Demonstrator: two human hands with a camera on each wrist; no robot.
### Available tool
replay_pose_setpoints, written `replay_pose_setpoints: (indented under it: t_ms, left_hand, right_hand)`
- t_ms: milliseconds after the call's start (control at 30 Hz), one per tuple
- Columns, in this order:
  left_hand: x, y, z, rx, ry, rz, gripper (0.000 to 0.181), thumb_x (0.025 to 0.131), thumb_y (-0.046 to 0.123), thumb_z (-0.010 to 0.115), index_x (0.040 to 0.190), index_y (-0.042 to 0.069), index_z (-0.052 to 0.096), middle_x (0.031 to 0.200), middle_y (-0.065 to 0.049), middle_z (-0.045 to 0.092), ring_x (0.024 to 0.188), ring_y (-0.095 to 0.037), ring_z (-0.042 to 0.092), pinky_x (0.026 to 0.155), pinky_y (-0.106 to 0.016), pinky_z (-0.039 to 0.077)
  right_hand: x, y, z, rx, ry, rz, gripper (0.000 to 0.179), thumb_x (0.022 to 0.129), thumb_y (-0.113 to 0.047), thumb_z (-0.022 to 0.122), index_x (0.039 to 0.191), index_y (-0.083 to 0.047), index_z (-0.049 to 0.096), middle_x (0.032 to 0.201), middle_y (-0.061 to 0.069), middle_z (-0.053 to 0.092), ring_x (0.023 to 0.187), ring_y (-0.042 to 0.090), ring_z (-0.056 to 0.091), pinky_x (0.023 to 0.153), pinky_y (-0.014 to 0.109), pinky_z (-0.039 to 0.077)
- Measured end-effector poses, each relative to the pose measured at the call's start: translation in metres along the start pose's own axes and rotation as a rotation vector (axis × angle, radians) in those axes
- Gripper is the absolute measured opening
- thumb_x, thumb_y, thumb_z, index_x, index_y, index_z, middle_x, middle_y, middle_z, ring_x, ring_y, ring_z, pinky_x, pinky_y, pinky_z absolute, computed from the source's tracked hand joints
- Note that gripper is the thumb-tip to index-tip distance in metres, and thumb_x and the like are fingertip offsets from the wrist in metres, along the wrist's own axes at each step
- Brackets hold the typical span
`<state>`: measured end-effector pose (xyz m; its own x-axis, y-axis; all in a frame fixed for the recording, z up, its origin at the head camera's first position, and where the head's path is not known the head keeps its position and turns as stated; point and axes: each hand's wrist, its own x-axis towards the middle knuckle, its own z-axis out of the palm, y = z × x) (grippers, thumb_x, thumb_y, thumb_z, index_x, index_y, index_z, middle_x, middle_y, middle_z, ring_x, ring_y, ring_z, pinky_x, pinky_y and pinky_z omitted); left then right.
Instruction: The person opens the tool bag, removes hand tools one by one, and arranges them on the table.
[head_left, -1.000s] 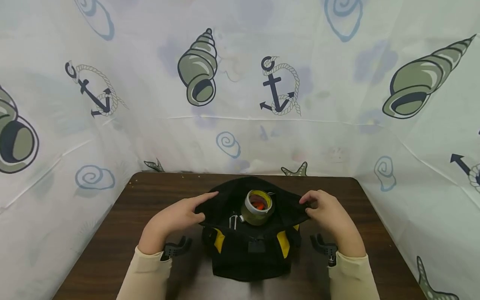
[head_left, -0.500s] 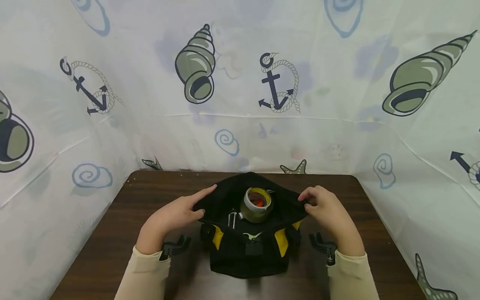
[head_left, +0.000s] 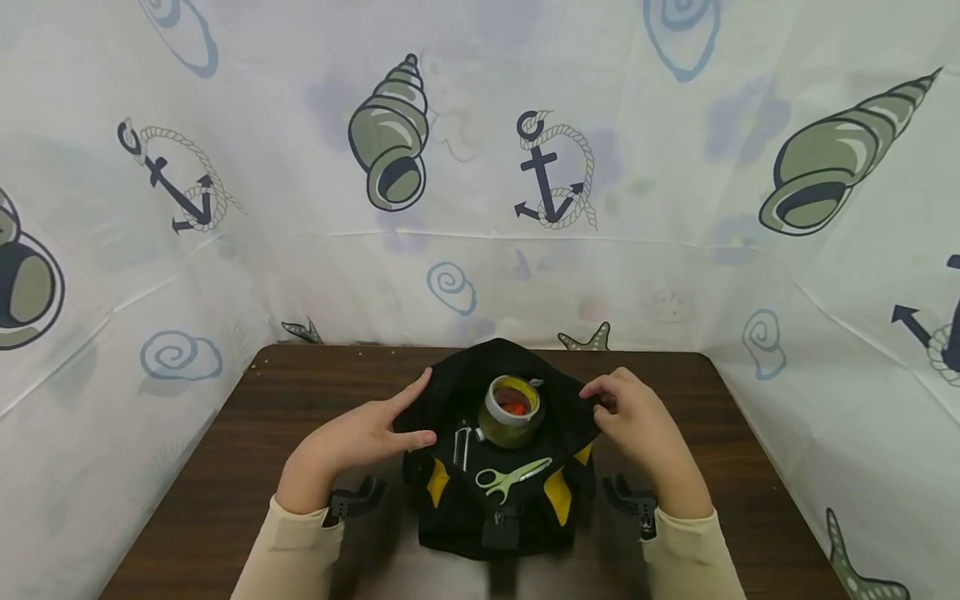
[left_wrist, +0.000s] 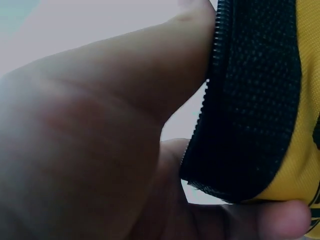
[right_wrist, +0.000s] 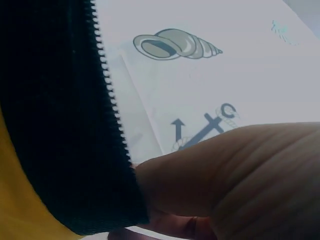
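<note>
A black bag (head_left: 457, 533) with yellow patches stands upright, its mouth spread wide. My left hand (head_left: 352, 433) grips the left end of the rim, thumb over the inside and index finger stretched along the back. At the right end, my right hand (head_left: 641, 421) pinches the rim between thumb and fingers. Inside the bag is a tape roll (head_left: 517, 432) with a yellow core and something orange-red showing through it. Light-green scissors (head_left: 512, 478) lie near the front, beside a slim silvery tool (head_left: 462, 448). Zipper teeth edge the mouth in the left wrist view (left_wrist: 212, 60).
The bag stands on a dark wood-grain table (head_left: 225, 467). Behind and at both sides hangs a white cloth (head_left: 480, 183) printed with shells and anchors. A dark wrist mount (head_left: 358, 497) sits below the left hand, and another (head_left: 632, 497) below the right.
The bag's front edge has dropped, bringing the green scissors into full view. My right hand has shifted slightly left, and my left thumb has moved further in over the mouth.
</note>
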<state>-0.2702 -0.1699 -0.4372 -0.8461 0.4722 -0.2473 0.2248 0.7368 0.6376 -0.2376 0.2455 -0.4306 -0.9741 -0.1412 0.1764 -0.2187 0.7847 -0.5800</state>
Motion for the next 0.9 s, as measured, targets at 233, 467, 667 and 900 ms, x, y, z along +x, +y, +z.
replay_pose_setpoints:
  t_ms: [233, 467, 667, 900]
  left_hand:
    - [0.0, 0.004, -0.002, -0.002, 0.013, 0.004, 0.101, 0.099, 0.071, 0.067, 0.171, 0.056, -0.002, 0.177, -0.012, 0.035, 0.148, -0.036, 0.058, 0.12, -0.065, 0.045]
    - [0.001, 0.004, 0.004, -0.012, -0.003, -0.008, 0.104, 0.099, 0.07, 0.068, 0.171, 0.054, -0.006, 0.177, -0.014, 0.036, 0.15, -0.038, 0.056, 0.121, -0.066, 0.044]
    - [0.003, 0.007, 0.004, 0.003, 0.003, -0.002, 0.109, 0.097, 0.071, 0.07, 0.171, 0.054, -0.007, 0.167, -0.014, 0.052, 0.143, -0.034, 0.063, 0.12, -0.065, 0.045]
    - [0.0, 0.008, 0.006, -0.008, -0.006, 0.005, 0.116, 0.095, 0.069, 0.075, 0.172, 0.05, -0.009, 0.168, -0.016, 0.05, 0.141, -0.033, 0.064, 0.12, -0.064, 0.045]
  right_hand:
    - [0.002, -0.013, 0.005, -0.029, 0.079, -0.094, 0.029, 0.099, 0.004, 0.067, 0.121, -0.011, 0.079, 0.112, 0.011, 0.065, 0.091, 0.021, 0.055, 0.08, 0.037, 0.048]
    - [-0.007, -0.041, 0.002, 0.161, 0.153, -0.219, 0.017, 0.104, -0.008, 0.074, 0.118, -0.017, 0.077, 0.11, 0.001, 0.066, 0.093, 0.017, 0.059, 0.081, 0.031, 0.054]
    - [0.007, -0.072, -0.006, 0.261, -0.095, -0.065, 0.025, 0.11, -0.032, 0.069, 0.13, -0.017, 0.068, 0.118, 0.003, 0.07, 0.102, 0.018, 0.066, 0.092, 0.04, 0.059]
    - [0.041, -0.081, 0.004, 0.121, -0.253, 0.088, 0.047, 0.108, -0.044, 0.068, 0.14, -0.01, 0.064, 0.123, 0.009, 0.073, 0.107, 0.025, 0.069, 0.098, 0.05, 0.059]
